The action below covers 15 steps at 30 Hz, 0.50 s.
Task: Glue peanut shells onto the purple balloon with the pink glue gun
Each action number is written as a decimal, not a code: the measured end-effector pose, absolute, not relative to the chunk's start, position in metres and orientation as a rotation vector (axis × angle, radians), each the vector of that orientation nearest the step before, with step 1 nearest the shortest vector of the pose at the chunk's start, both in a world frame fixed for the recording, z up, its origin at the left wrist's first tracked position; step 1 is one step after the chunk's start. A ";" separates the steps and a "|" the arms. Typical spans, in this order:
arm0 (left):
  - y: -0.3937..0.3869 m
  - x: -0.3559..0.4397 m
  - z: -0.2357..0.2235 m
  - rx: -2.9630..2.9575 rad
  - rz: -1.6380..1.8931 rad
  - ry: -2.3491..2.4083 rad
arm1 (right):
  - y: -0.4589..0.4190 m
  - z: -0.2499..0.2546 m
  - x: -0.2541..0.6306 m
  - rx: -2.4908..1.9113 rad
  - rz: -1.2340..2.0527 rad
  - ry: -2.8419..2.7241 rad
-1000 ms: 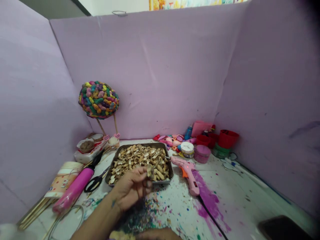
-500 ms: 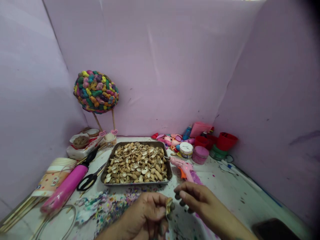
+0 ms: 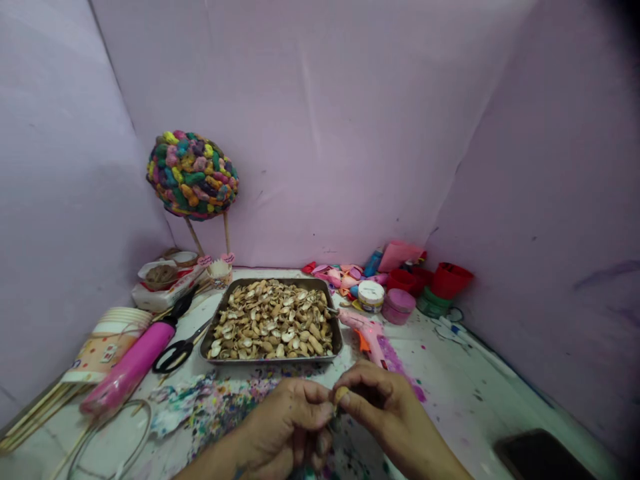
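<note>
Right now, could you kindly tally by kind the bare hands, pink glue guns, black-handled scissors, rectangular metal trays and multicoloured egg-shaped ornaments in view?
Bare left hand and bare right hand: 2
Pink plastic glue gun: 1
Black-handled pair of scissors: 1
Rectangular metal tray, holding peanut shells: 1
Multicoloured egg-shaped ornament: 1
Total: 6

The left forearm (image 3: pixel 225 453) and right forearm (image 3: pixel 435 457) are bare and enter from the lower edge, converging toward the center. The left hand (image 3: pixel 295 423) is set with thumb (image 3: pixel 320 415) and index finger (image 3: pixel 315 392) brought together; its lower fingers curl inward beneath. The right hand (image 3: pixel 383 403) opposes it: index finger arched, thumb extended, tips in a pinch. Both sets of fingertips meet closely between the hands.
</note>
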State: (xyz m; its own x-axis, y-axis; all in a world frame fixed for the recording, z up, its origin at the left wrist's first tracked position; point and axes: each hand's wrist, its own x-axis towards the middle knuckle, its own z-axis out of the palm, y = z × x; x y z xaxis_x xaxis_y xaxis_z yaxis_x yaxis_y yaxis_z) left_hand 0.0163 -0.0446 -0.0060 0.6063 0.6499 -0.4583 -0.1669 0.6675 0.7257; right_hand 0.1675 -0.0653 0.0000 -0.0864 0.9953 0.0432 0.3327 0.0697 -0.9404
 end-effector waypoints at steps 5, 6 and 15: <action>-0.041 0.016 -0.006 0.669 0.550 0.837 | -0.061 -0.005 0.172 -1.429 1.075 -1.521; -0.040 0.016 -0.007 0.616 0.561 0.838 | -0.058 -0.006 0.178 -1.458 1.050 -1.506; -0.038 0.014 -0.004 0.466 0.562 0.879 | -0.031 -0.024 0.231 -2.020 0.553 -1.357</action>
State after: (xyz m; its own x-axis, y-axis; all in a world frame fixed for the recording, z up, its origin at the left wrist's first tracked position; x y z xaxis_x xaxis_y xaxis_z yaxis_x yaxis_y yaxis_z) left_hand 0.0142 -0.0376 -0.0040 0.5123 0.6310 -0.5825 -0.2638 0.7611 0.5925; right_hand 0.2308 -0.0307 -0.0242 0.3800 0.9250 0.0046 0.6580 -0.2668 -0.7042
